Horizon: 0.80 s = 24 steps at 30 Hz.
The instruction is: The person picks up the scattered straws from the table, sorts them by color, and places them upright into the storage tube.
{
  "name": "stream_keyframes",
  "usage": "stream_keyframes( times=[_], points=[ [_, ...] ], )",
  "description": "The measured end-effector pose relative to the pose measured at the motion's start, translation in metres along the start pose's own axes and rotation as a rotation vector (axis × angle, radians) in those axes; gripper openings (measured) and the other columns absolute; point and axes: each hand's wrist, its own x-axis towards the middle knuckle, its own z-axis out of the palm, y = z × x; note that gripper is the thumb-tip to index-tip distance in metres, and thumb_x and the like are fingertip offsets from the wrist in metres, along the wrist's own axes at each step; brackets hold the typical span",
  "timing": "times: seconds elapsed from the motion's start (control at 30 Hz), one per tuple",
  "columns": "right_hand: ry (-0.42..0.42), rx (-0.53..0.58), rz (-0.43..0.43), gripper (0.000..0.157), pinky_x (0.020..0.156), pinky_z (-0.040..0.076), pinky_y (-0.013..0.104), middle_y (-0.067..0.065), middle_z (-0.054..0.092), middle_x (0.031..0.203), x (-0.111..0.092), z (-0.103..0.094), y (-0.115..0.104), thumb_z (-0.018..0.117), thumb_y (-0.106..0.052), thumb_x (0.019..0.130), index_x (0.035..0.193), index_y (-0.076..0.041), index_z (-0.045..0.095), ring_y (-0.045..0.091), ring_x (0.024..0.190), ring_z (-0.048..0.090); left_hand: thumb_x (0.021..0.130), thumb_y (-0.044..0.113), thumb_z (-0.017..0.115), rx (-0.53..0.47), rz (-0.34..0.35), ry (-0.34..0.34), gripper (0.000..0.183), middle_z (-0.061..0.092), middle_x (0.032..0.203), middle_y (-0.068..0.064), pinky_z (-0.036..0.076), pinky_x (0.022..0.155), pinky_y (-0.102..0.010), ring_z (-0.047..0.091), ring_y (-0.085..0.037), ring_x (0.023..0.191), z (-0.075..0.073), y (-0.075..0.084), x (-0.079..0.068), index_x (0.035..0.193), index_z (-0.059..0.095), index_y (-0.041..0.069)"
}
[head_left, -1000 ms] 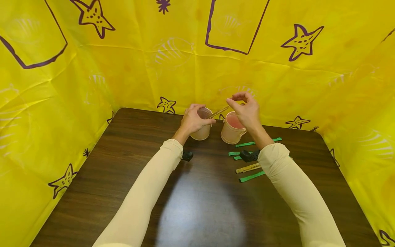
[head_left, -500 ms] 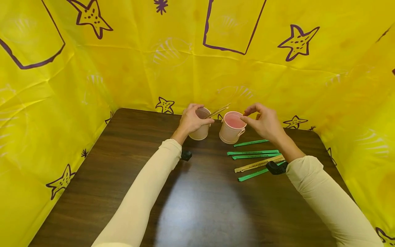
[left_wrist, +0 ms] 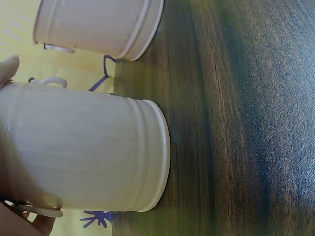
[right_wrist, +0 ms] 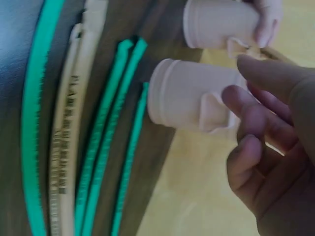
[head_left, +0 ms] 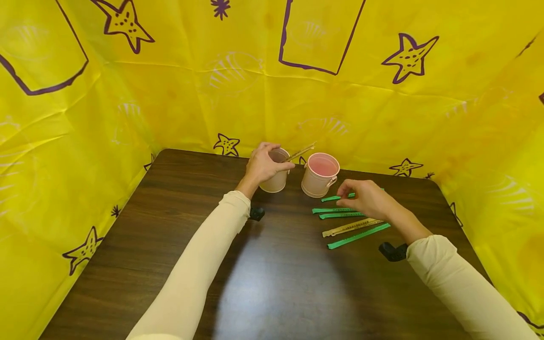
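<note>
My left hand (head_left: 263, 166) grips the rim of the left pale pink bucket (head_left: 277, 183), thumb on the near side. A tan paper-wrapped straw (head_left: 302, 151) leans out of that bucket towards the right. Beside it stands a second pale pink bucket (head_left: 315, 185), upright, with its pink inside showing. Over the far end of the straws hovers my right hand (head_left: 369, 199), fingers loosely bent and holding nothing. Below it on the table lie several green wrapped straws (head_left: 359, 236) and tan wrapped straws (right_wrist: 71, 123), side by side. The left wrist view shows the gripped bucket (left_wrist: 88, 147) standing on the wood.
The dark wooden table (head_left: 182, 226) ends just behind the buckets at a yellow cloth wall (head_left: 238, 108) printed with starfish and fish. Similar cloth rises on both sides. Black wrist devices (head_left: 393, 251) stick out below each sleeve.
My right hand has let go of the tan straw, which stays in the left bucket, and has moved right and nearer, over the straws. My left hand keeps its place on the bucket.
</note>
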Motion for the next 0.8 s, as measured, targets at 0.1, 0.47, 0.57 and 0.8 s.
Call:
stream_keyframes(
  times=[0.1, 0.47, 0.57, 0.8],
  points=[
    [-0.063, 0.000, -0.023, 0.016, 0.076, 0.050, 0.029, -0.005, 0.072, 0.090, -0.004, 0.009, 0.008, 0.080, -0.020, 0.089, 0.100, -0.013, 0.071, 0.013, 0.082, 0.062, 0.074, 0.055, 0.087, 0.003, -0.003, 0.001, 0.081, 0.051, 0.144, 0.003, 0.043, 0.107, -0.054, 0.046, -0.029, 0.137, 0.000, 0.000, 0.000, 0.142, 0.060, 0.020],
    [-0.245, 0.036, -0.025, 0.021, 0.082, 0.052, 0.035, 0.002, 0.070, 0.097, -0.014, 0.043, 0.038, 0.082, -0.021, 0.086, 0.100, -0.009, 0.072, 0.020, 0.093, 0.065, 0.074, 0.056, 0.087, -0.005, 0.005, -0.002, 0.082, 0.050, 0.145, 0.002, 0.043, 0.108, -0.054, 0.045, -0.030, 0.138, 0.000, 0.002, -0.001, 0.142, 0.060, 0.019],
    [-0.260, 0.063, -0.002, 0.019, 0.081, 0.050, 0.033, 0.005, 0.068, 0.099, -0.017, 0.051, 0.044, 0.081, -0.019, 0.086, 0.101, -0.009, 0.073, 0.019, 0.091, 0.062, 0.074, 0.056, 0.086, -0.002, 0.007, -0.005, 0.082, 0.050, 0.145, 0.001, 0.043, 0.108, -0.054, 0.044, -0.030, 0.138, 0.000, 0.002, -0.002, 0.143, 0.060, 0.019],
    [-0.246, 0.065, -0.035, 0.015, 0.076, 0.048, 0.029, 0.006, 0.065, 0.098, -0.019, 0.064, 0.050, 0.080, -0.013, 0.086, 0.099, -0.009, 0.073, 0.015, 0.087, 0.059, 0.074, 0.057, 0.086, -0.001, 0.010, -0.008, 0.084, 0.050, 0.145, 0.000, 0.043, 0.109, -0.052, 0.043, -0.030, 0.139, 0.000, 0.000, -0.001, 0.143, 0.059, 0.018]
  ],
)
